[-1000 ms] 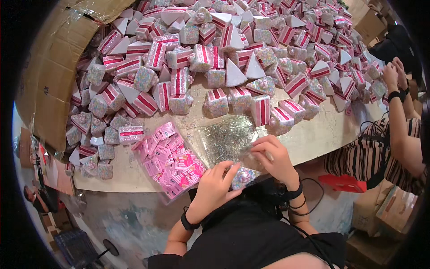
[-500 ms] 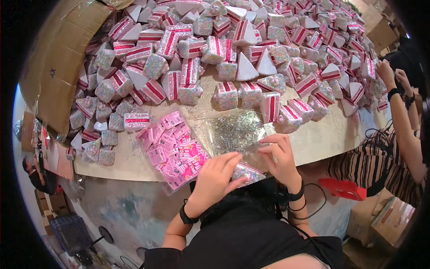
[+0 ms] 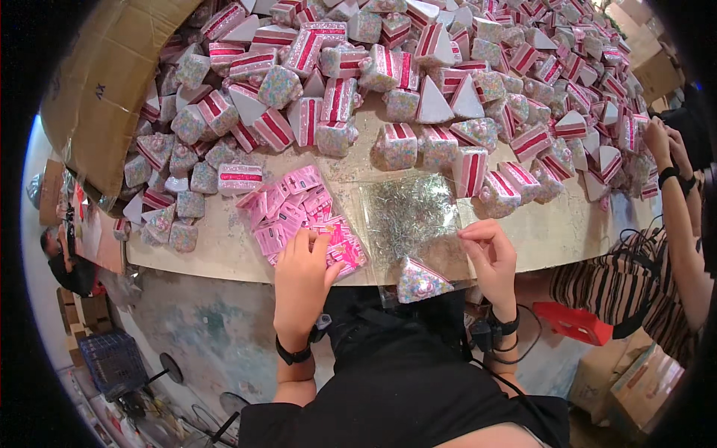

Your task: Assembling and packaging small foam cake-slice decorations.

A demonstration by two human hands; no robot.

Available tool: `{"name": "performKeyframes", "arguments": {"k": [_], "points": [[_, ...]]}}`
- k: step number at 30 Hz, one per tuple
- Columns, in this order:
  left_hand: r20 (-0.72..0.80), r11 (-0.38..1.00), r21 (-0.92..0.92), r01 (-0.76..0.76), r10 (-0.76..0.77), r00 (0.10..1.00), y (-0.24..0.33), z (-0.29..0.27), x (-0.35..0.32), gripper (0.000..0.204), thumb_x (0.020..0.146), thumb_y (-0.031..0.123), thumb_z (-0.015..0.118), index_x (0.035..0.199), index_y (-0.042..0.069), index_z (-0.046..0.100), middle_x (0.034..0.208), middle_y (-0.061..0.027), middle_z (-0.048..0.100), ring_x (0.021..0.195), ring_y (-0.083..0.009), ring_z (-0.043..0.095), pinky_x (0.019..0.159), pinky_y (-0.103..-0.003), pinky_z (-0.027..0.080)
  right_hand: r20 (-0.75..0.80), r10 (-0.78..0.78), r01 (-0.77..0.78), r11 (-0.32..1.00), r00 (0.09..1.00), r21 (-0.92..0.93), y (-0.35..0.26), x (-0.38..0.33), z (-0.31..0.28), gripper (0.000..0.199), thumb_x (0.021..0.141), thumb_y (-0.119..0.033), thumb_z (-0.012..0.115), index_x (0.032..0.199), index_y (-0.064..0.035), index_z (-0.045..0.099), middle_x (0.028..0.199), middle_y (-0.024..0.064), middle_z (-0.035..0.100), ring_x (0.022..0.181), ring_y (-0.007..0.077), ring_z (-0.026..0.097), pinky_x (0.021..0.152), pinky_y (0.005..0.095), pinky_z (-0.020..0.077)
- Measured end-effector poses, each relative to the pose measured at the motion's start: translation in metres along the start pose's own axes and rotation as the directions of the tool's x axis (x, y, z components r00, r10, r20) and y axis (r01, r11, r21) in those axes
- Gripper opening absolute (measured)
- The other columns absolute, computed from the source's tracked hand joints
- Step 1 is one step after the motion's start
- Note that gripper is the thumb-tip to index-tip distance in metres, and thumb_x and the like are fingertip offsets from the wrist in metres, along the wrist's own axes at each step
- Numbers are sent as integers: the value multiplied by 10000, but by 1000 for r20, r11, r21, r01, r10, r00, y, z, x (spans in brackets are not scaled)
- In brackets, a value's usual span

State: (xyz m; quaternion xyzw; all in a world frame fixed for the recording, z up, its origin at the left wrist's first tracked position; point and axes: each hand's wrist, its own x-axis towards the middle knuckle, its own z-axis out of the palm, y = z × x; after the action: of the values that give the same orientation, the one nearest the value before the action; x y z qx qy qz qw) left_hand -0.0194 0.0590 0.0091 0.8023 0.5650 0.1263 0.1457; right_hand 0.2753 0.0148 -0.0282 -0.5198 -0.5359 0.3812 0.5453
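Observation:
Before me a clear plastic bag (image 3: 452,239) of silvery tinsel strands (image 3: 403,213) lies by the table's near edge. A toy cake slice (image 3: 420,282) with pastel sprinkles is at its near end; whether inside or on top, I cannot tell. Thumb and fingers of my right hand (image 3: 491,257) pinch the bag's right edge. On the left, my left hand (image 3: 300,287) rests its fingertips on small pink printed cards (image 3: 287,205) in a clear bag, thumb apart. Nothing shows in its grasp, though the fingertips partly cover the cards.
A large heap of pink-and-white cake slices (image 3: 321,89) covers the back of the pale table (image 3: 216,257). A cardboard box (image 3: 112,97) stands at the left. Another person's hands (image 3: 665,142) work at the far right, near a red plastic object (image 3: 571,322).
My left hand has left the cake slice and moved left onto the pink cards. The slice shows more fully. My right hand stays at the clear bag's edge, and the view has shifted slightly.

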Motion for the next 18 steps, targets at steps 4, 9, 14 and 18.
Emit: {"name": "performKeyframes", "arguments": {"k": [4,9,14,18], "points": [[-19,1000,0,-26,26,999,-1,6,1,353,752,126,771,1024,4,583,970,-132,545,938,-337,555,810,-435,453,12,111,-110,961,994,255,0,-2,1,62,972,43,547,1033,44,555,1012,124,627,888,151,638,787,279,534],[-22,996,-86,-22,20,1000,4,1,3,274,768,75,748,943,-6,553,930,-144,530,903,-343,547,797,-437,445,50,148,-156,940,988,303,-2,-2,0,33,963,52,552,993,41,544,985,132,633,861,175,659,797,303,557],[-42,964,-266,22,-34,999,9,-4,3,161,835,23,676,938,-20,559,925,-165,564,881,-360,568,785,-434,458,74,139,-155,942,988,298,0,-3,0,40,956,59,561,988,45,541,978,141,649,874,179,664,806,305,558],[-283,981,-175,-79,27,959,12,2,6,110,878,35,649,949,-26,592,938,-150,604,867,-346,599,767,-414,477,107,127,-153,944,986,292,-2,-3,2,46,954,61,563,993,44,544,994,146,658,880,176,664,810,307,558]]}}
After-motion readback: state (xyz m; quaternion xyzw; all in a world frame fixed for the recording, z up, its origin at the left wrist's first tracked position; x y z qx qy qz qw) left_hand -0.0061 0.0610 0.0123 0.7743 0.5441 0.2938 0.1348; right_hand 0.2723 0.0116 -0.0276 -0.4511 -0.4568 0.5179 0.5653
